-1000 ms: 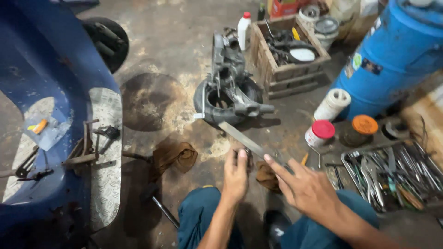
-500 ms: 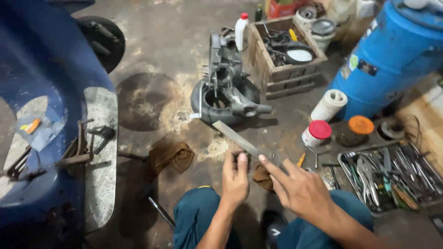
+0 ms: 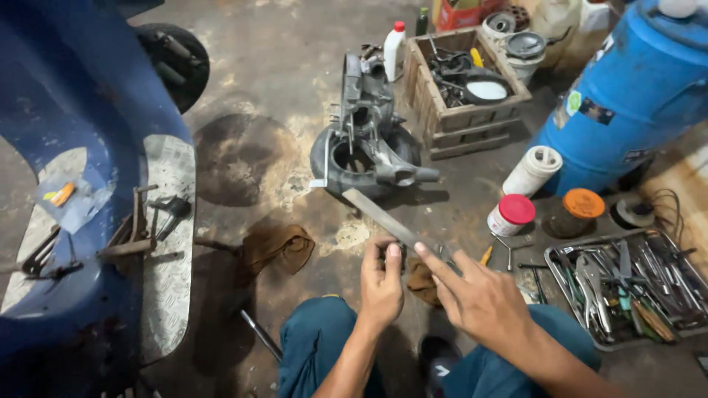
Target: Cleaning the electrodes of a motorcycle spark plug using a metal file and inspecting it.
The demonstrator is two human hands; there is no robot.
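Observation:
My right hand (image 3: 476, 295) grips a long flat metal file (image 3: 380, 212) whose blade points up and left across the floor. My left hand (image 3: 382, 280) is closed around a small part that its fingers hide, pressed against the file's lower edge. Both hands work above my knees in teal trousers (image 3: 317, 343). A grey engine casing (image 3: 365, 144) lies on the concrete just beyond the file's tip.
A blue scooter body (image 3: 81, 184) fills the left side. A wooden crate of parts (image 3: 464, 88) and a blue barrel (image 3: 634, 96) stand at the back right. A metal tray of hand tools (image 3: 627, 284), a red-lidded jar (image 3: 510, 215) and a brown rag (image 3: 276, 249) lie nearby.
The hands and file have stayed together near the middle of the view, with the file shifted slightly along the held part. Nothing was let go.

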